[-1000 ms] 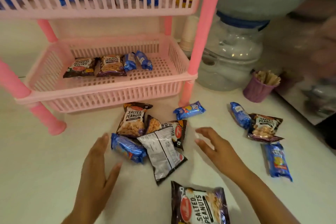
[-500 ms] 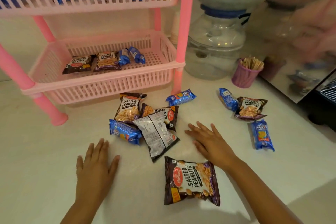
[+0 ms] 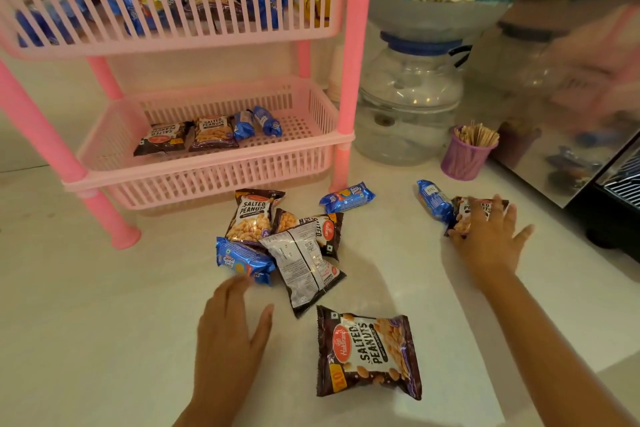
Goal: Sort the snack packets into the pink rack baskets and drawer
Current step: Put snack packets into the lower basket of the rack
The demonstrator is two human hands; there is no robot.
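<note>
Pink plastic rack (image 3: 349,55) stands behind the loose packets. Our right hand (image 3: 491,239) lies spread on a peanut packet (image 3: 479,210), not clamped; it may drag the touching biscuit packet (image 3: 433,201). Left hand (image 3: 228,336) hovers open.

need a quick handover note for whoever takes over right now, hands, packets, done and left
Right hand: laid over a peanut packet on the right of the counter, fingers spread, packet not lifted.
Left hand: open and empty, just below the middle pile.
Done: two peanut packets and two blue biscuit packets sit in the lower basket; the upper basket already holds a mix.
Left on the counter: the pile, a lone peanut packet nearest you, a blue biscuit packet by the rack leg, another beside the right hand.
</note>
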